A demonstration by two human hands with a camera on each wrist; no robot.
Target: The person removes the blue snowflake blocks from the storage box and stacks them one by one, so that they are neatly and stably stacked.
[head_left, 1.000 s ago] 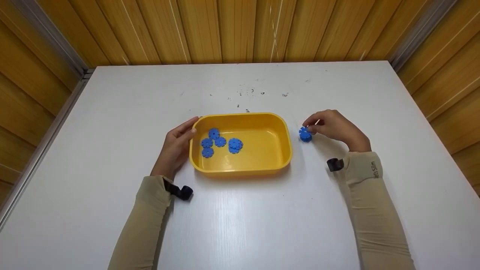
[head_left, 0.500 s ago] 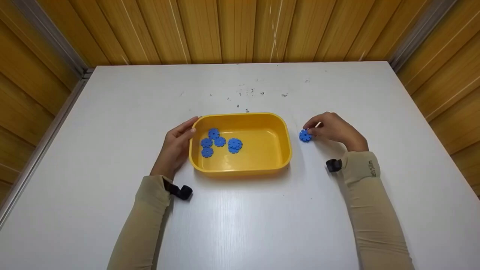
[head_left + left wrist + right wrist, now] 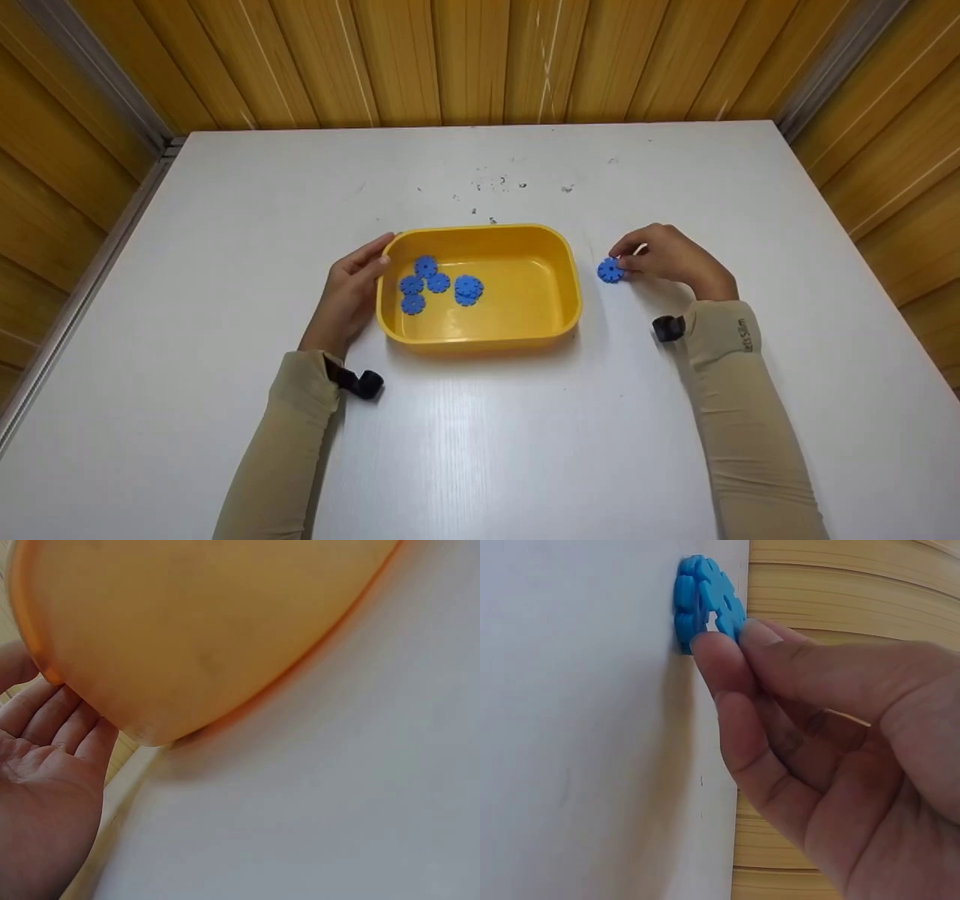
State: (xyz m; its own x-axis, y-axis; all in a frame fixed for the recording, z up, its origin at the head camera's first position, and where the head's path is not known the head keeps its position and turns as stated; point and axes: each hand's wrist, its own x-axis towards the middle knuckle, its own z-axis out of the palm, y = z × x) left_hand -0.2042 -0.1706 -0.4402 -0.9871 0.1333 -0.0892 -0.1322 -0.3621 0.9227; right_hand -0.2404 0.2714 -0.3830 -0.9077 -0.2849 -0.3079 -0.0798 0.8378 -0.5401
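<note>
A yellow plastic bin [image 3: 480,341] stands on the white table, with several blue notched discs [image 3: 439,283] lying in its left half. My left hand [image 3: 351,289] grips the bin's left end, thumb over the rim and fingers against the outer wall. To the right of the bin, my right hand [image 3: 667,259] pinches a blue notched disc [image 3: 724,598] between thumb and index finger. That disc is tilted over more blue discs [image 3: 684,596] stacked on the table; from the head view it hides most of the stack.
The white table [image 3: 480,435] runs out to all sides of the bin, with small dark marks [image 3: 502,182] beyond it. A yellow slatted wall [image 3: 472,60] rises at the back edge. Black wrist cameras [image 3: 369,384] sit on both sleeves.
The pinched disc has come down and slightly toward me over the stack, which showed beneath it a second ago. My left hand and the bin have stayed in place.
</note>
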